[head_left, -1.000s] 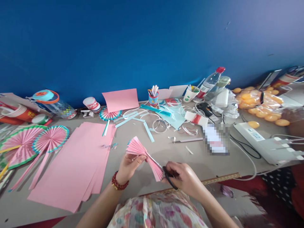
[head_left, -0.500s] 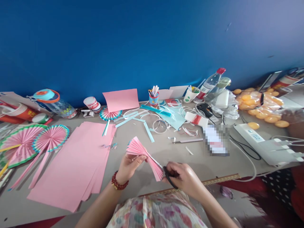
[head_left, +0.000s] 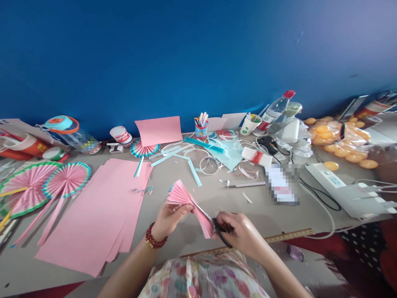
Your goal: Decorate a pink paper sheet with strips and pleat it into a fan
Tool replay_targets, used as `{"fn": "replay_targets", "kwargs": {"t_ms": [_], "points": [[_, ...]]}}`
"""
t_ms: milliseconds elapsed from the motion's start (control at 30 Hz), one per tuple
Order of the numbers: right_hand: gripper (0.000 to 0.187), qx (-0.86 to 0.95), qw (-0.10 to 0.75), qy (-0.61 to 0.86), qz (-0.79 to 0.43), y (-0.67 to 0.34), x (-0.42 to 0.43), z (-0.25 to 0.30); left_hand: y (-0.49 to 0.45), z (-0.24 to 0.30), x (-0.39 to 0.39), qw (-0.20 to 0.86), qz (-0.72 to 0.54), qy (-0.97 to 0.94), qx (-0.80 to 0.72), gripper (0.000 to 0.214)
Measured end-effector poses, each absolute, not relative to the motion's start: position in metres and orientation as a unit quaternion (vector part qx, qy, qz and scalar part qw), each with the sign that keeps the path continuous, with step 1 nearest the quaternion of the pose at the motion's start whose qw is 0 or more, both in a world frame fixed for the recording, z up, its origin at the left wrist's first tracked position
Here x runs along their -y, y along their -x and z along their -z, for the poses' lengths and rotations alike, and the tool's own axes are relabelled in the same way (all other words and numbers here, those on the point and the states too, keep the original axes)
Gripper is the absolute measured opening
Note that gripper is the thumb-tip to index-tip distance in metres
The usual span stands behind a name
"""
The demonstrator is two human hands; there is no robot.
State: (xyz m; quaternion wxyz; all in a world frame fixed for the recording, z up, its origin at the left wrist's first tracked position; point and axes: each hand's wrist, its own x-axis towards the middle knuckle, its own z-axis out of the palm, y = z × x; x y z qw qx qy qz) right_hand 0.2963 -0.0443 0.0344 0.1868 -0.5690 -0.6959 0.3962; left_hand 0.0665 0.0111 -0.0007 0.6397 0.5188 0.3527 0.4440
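A pleated pink paper fan with blue-tipped folds is pinched at its middle by my left hand, above the table's front part. My right hand is closed round the black handles of a pair of scissors. The metal blades lie along the lower half of the pleats and reach up to the pinched middle, close to my left fingertips. Whether the blades are cutting into the paper cannot be made out. To the left lies a stack of pink paper sheets.
Finished round fans lie at the far left. Blue paper strips, a utility knife and wound red string are spread behind my hands. On the right are a phone with a blurred screen, a power strip and cables.
Almost nothing differs. The upper pleats and my left hand have shifted very slightly to the right, while the scissors stay along the paper in my right hand.
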Motion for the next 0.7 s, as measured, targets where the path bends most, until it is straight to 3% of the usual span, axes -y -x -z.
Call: {"fn": "replay_targets", "kwargs": {"t_ms": [700], "points": [[0.033,0.674,0.188,0.575,-0.425,-0.2935,0.0463,-0.031,-0.0667,0.0039,-0.0106,0.623,-0.447,-0.54,-0.347,0.02]]}}
